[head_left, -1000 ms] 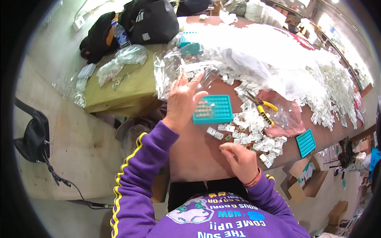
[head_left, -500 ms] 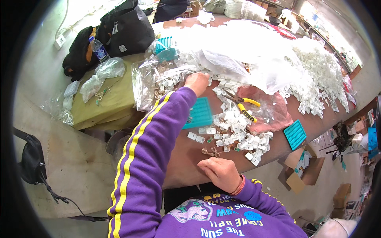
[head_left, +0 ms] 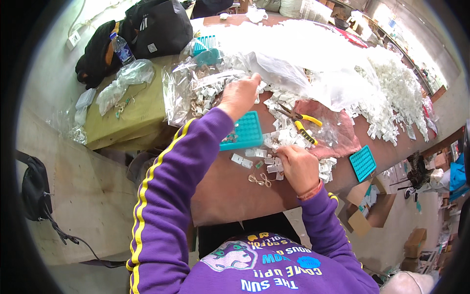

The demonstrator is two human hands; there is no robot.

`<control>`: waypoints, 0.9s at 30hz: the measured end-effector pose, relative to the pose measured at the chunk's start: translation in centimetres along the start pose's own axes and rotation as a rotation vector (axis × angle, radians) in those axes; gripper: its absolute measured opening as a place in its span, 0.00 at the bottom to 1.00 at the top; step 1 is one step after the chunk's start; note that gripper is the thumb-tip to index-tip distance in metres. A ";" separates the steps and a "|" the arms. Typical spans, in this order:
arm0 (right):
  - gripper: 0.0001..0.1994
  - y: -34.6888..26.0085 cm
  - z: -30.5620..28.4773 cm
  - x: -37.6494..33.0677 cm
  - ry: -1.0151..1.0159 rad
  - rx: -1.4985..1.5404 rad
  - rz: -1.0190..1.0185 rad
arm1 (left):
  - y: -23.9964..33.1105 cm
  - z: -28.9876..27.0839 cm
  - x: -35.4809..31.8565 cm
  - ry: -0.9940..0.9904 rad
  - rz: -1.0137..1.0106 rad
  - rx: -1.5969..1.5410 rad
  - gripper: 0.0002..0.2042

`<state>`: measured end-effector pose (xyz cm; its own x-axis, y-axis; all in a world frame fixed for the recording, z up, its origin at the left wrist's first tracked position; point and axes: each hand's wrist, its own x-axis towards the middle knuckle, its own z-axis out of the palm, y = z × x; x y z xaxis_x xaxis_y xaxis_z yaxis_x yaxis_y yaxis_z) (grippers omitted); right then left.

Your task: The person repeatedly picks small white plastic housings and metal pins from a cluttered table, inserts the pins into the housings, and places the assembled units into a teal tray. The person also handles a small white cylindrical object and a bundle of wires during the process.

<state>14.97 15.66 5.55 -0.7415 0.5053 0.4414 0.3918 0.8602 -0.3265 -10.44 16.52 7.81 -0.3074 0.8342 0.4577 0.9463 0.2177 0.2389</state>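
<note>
My left hand (head_left: pixel 239 96) stretches forward over the table (head_left: pixel 230 191), its fingertips at a clear plastic bag (head_left: pixel 188 93) full of small white plastic pieces. Whether the fingers grip anything is hidden. My right hand (head_left: pixel 297 165) rests near the front of the table on a scatter of small white pieces (head_left: pixel 267 157), fingers curled among them. A teal grid tray (head_left: pixel 243 131) lies between the two hands, partly under my left purple sleeve. Small metal rings (head_left: pixel 261 180) lie just left of my right hand.
Yellow-handled pliers (head_left: pixel 299 122) lie on a pink cloth (head_left: pixel 338 130). A second teal tray (head_left: pixel 363 163) sits at the right edge, another (head_left: pixel 204 45) far back. Big heaps of white pieces (head_left: pixel 391 88) and clear plastic cover the far table. Dark bags (head_left: pixel 147 27) and a bottle (head_left: pixel 120 47) stand at the far left.
My left hand went from above the teal tray forward and left to the plastic bag of white pieces. The right hand stayed among the pieces near the table's front.
</note>
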 end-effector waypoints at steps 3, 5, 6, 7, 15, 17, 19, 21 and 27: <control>0.06 1.1 0.9 0.4 -0.280 -0.296 0.015 | 0.2 -3.6 -3.6 0.058 -0.069 -0.401 0.19; 0.07 1.4 1.4 0.6 -0.225 -0.303 0.031 | 0.7 -5.4 -7.0 0.137 -0.206 -0.795 0.19; 0.08 1.4 1.7 0.7 -0.204 -0.296 0.056 | 1.0 -6.1 -8.7 0.155 -0.332 -0.963 0.19; 0.09 1.5 1.9 0.9 -0.166 -0.286 0.084 | 1.4 -6.7 -10.7 0.159 -0.386 -1.173 0.18; 0.10 2.0 3.7 2.6 -0.229 -0.373 0.057 | 4.9 -7.0 -21.8 0.030 -0.869 -2.116 0.19; 0.09 2.0 4.2 2.9 -0.245 -0.416 0.031 | 6.3 -5.9 -23.3 0.078 -0.966 -2.175 0.17; 0.08 2.0 4.1 2.9 -0.156 -0.343 -0.016 | 7.1 -4.9 -24.2 0.107 -0.997 -2.219 0.14; 0.08 2.1 3.3 3.1 0.012 -0.161 -0.059 | 7.4 -4.2 -24.9 0.131 -1.022 -2.263 0.08; 0.11 1.2 -1.2 3.2 -0.169 1.025 0.403 | 7.5 -4.0 -24.3 0.096 -0.958 -2.262 0.07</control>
<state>13.70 18.38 7.60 -0.7568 0.6514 0.0539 0.0428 0.1317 -0.9904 3.74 -4.13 1.89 -0.4557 0.8498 -0.2649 -0.8481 -0.3242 0.4191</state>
